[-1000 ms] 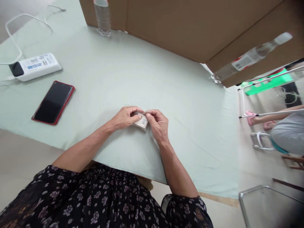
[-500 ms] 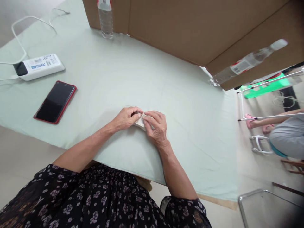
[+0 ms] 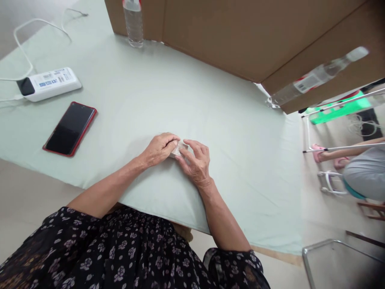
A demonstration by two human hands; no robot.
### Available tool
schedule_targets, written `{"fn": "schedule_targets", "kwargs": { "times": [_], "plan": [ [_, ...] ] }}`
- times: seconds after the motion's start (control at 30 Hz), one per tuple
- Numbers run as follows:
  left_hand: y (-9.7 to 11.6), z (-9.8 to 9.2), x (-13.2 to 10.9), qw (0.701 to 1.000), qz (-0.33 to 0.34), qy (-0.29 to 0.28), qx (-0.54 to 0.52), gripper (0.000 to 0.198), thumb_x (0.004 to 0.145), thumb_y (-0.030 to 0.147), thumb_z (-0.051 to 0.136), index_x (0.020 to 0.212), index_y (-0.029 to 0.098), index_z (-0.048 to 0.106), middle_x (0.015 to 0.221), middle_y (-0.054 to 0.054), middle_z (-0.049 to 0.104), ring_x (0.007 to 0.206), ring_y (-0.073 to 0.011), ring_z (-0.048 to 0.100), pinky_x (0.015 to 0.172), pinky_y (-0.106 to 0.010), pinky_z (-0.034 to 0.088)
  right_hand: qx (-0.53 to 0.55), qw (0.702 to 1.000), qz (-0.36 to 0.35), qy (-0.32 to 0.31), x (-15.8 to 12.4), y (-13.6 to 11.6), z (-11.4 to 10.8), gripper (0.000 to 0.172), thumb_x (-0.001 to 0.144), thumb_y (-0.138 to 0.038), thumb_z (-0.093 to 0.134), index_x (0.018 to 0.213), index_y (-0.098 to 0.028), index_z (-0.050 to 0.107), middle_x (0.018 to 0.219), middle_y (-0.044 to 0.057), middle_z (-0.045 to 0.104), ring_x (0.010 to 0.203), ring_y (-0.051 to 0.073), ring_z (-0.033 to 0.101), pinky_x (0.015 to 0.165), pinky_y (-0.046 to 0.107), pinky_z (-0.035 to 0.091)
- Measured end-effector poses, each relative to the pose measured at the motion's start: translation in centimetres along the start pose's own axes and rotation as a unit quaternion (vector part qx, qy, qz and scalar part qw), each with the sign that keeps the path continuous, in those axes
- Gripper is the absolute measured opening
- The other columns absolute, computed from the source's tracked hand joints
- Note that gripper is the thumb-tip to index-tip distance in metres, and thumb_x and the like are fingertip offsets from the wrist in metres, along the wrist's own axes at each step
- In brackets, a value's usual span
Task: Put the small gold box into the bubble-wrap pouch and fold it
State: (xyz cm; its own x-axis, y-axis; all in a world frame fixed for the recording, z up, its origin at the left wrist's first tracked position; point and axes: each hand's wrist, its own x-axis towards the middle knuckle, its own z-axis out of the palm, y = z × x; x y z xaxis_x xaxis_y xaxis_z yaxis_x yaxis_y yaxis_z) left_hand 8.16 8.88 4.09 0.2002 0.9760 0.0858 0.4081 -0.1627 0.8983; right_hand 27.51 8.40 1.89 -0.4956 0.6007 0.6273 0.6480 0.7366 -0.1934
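head cam | looks fwd+down | close over table (image 3: pixel 126 100) | single view
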Motion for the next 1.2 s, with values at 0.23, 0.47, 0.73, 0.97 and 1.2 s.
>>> {"fn": "schedule_targets", "kwargs": {
  "times": [0.23,0.47,0.73,0.97,1.2],
  "plan": [
    [-0.3,0.4,0.0,0.998,0.001,0.033,0.046,0.027,0.083,0.028,0.056,0.100,0.015,0.073,0.082,-0.005,0.067,0.079,-0.0186,0.060,0.079,-0.033,0.050,0.046,0.998,0.037,-0.030,-0.3,0.2,0.4,0.017,0.096,-0.039,0.062,0.104,-0.029,0.073,0.130,0.009,0.068,0.118,0.028,0.061,0.099,0.046,0.045],
    [-0.3,0.6,0.3,0.997,-0.072,0.011,-0.013,0.044,0.077,0.023,0.056,0.118,0.014,0.068,0.102,-0.007,0.070,0.084,-0.0179,0.059,0.079,-0.032,0.051,0.053,0.997,0.043,-0.034,-0.5,0.2,0.8,0.019,0.096,-0.041,0.060,0.106,-0.029,0.072,0.131,0.009,0.067,0.120,0.028,0.060,0.101,0.047,0.045],
    [-0.5,0.6,0.4,0.995,-0.081,0.004,-0.055,0.054,0.074,0.025,0.055,0.126,0.012,0.062,0.104,-0.007,0.068,0.082,-0.0160,0.057,0.076,-0.029,0.050,0.056,0.997,0.052,-0.016,-0.6,0.2,1.2,0.027,0.097,-0.042,0.058,0.116,-0.026,0.068,0.135,0.012,0.064,0.123,0.029,0.059,0.101,0.047,0.046],
    [-0.5,0.6,0.4,0.994,-0.085,0.014,-0.065,0.053,0.071,0.023,0.054,0.122,0.012,0.063,0.104,-0.007,0.068,0.080,-0.0156,0.058,0.074,-0.028,0.050,0.053,0.996,0.054,-0.042,-0.5,0.2,1.6,0.024,0.096,-0.040,0.057,0.113,-0.028,0.070,0.131,0.011,0.066,0.123,0.028,0.057,0.104,0.048,0.044],
    [-0.5,0.5,0.4,0.994,-0.075,0.018,-0.073,0.054,0.069,0.024,0.054,0.121,0.014,0.063,0.102,-0.006,0.068,0.077,-0.0145,0.057,0.073,-0.027,0.049,0.029,0.997,0.057,-0.042,-0.5,-0.1,1.6,0.036,0.097,-0.044,0.053,0.125,-0.026,0.065,0.136,0.013,0.063,0.126,0.030,0.056,0.105,0.049,0.043]
  ]
}}
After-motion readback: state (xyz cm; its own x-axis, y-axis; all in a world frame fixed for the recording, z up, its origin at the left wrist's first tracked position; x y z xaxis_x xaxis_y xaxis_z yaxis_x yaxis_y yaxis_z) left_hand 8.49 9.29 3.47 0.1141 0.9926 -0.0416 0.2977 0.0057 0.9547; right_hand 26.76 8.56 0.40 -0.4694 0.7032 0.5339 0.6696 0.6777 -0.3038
